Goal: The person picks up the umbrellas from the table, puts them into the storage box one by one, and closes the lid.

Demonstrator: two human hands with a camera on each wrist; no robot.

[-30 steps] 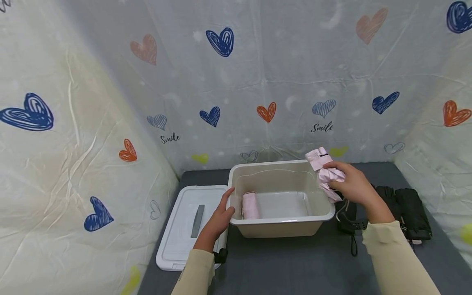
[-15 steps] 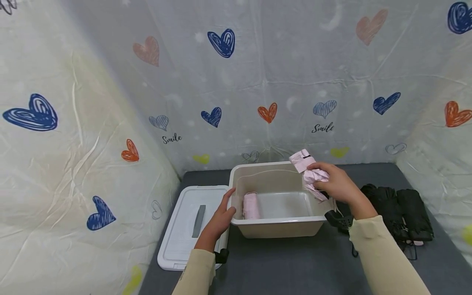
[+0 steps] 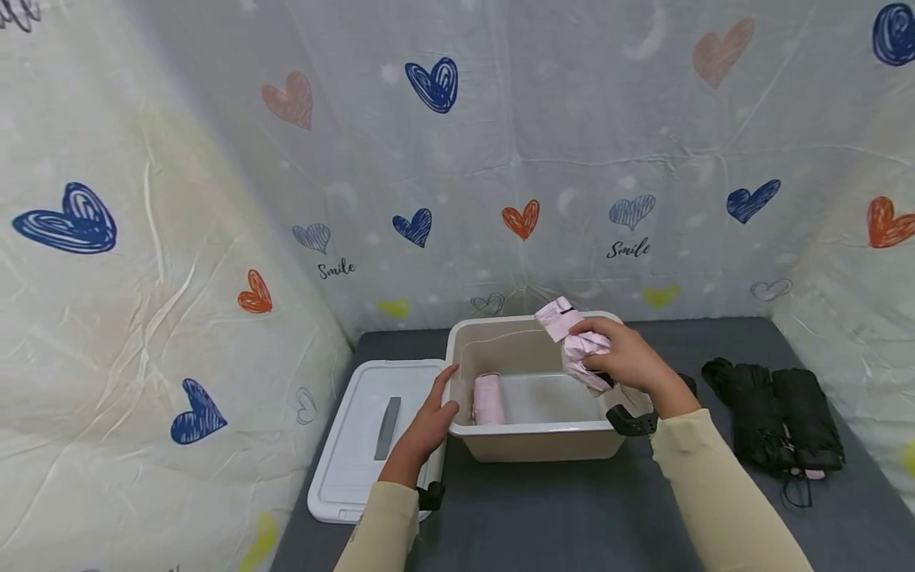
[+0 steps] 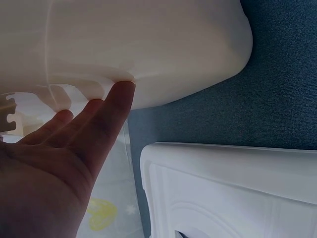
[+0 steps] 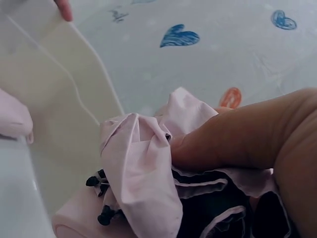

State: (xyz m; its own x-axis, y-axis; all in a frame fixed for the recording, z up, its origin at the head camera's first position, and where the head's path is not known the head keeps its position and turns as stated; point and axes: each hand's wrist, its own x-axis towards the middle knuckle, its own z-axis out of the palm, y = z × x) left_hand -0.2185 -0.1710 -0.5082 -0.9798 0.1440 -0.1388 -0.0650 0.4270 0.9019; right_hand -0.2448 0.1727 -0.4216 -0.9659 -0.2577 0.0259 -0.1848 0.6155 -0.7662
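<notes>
My right hand (image 3: 623, 357) grips a crumpled pink folding umbrella (image 3: 584, 357) above the right part of a beige storage box (image 3: 539, 445). In the right wrist view my thumb presses into the umbrella's cloth (image 5: 143, 173), with dark lining and black rib tips showing. A rolled pink bundle (image 3: 489, 399) stands inside the box at its left end. My left hand (image 3: 429, 421) is at the box's left side. In the left wrist view its fingers (image 4: 106, 119) lie extended, tips against the outer wall (image 4: 163, 54).
A white lid (image 3: 350, 469) with a grey handle lies flat left of the box. Several black folded bundles (image 3: 782, 413) with a cord lie on the dark grey table (image 3: 529, 516) at the right. Behind hangs a heart-print curtain (image 3: 465, 159).
My right hand has carried the pink umbrella leftward from the box's right rim to over its inside. My left hand has stayed at the box's left side.
</notes>
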